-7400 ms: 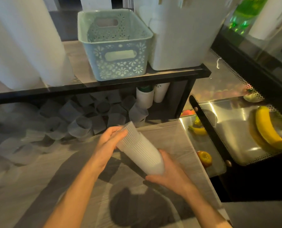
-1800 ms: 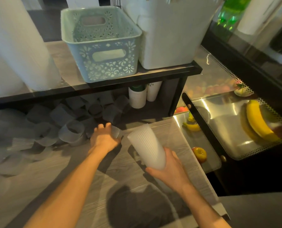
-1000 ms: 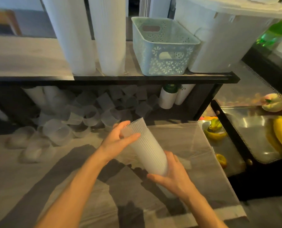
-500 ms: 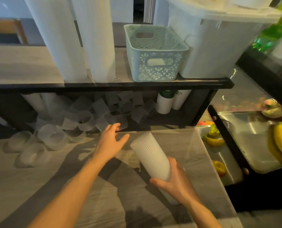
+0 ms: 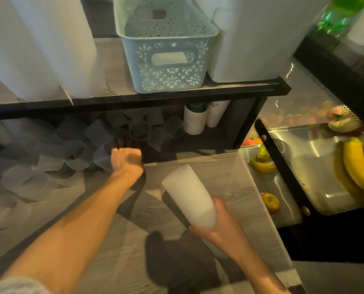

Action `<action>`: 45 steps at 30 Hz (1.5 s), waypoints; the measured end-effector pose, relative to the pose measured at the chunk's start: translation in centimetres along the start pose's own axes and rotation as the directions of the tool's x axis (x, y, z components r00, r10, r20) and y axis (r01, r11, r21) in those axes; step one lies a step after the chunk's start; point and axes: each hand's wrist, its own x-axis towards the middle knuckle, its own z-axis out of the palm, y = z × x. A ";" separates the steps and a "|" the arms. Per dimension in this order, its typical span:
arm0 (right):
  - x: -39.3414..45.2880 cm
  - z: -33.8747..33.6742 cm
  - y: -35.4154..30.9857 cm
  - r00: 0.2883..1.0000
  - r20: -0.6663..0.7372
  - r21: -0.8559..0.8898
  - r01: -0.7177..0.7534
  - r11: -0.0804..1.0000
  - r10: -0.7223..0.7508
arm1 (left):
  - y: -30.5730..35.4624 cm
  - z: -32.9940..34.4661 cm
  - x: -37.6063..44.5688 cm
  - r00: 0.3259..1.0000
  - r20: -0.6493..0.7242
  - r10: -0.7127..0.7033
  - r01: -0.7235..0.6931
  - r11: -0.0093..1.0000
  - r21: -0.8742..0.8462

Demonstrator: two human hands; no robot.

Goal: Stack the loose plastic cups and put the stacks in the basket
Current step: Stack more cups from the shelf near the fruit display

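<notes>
My right hand [image 5: 221, 225] grips the lower end of a tall stack of ribbed white plastic cups [image 5: 189, 196], tilted with its mouth up and to the left over the wooden counter. My left hand [image 5: 126, 160] reaches under the black shelf [image 5: 134, 98] into several loose translucent cups [image 5: 49, 162] lying in shadow. Its fingers are dark among the cups, and I cannot see whether they hold one. The pale blue perforated basket [image 5: 166, 60] stands on the shelf above, and its inside looks bare.
Tall white paper rolls [image 5: 39, 45] stand left of the basket and a big white bin [image 5: 251, 39] right of it. White paper cups [image 5: 195, 122] sit under the shelf. A glass display case on the right holds bananas [image 5: 357, 166] and an apple [image 5: 270, 202].
My left hand has moved forward from the counter edge into the shadowed pile of loose cups. The stack in my right hand has stayed about where it was.
</notes>
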 end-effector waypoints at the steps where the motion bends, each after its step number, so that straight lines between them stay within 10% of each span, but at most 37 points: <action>1: 0.2 -0.1 -0.1 1.000 -0.004 -0.003 0.000 1.000 0.000 | 0.0 0.1 0.1 1.000 0.006 0.002 -0.002 1.000 0.004; 16: 0.6 0.9 -1.5 1.000 0.017 -0.027 0.004 1.000 -0.004 | -2.7 -0.8 -2.1 0.969 -0.140 0.205 -0.231 0.951 -0.205; 22: 0.3 1.2 -2.0 0.998 0.055 -0.091 0.019 0.996 -0.014 | -6.3 -0.3 -5.8 0.977 -0.181 0.112 -0.213 0.448 -0.868; 25: 0.2 1.7 -2.7 0.994 0.100 -0.127 0.052 0.991 -0.040 | -7.6 -0.1 -7.7 0.993 -0.047 0.111 -0.065 0.168 -0.984; 29: 0.1 2.3 -3.7 0.980 0.168 -0.164 0.136 0.977 -0.109 | -9.4 -0.5 -9.8 0.975 -0.029 0.222 -0.039 0.043 -0.998; 45: -0.2 4.4 -5.8 0.924 0.283 -0.181 0.316 0.931 -0.259 | -9.6 -0.1 -12.5 0.939 0.107 0.327 0.031 0.230 -0.973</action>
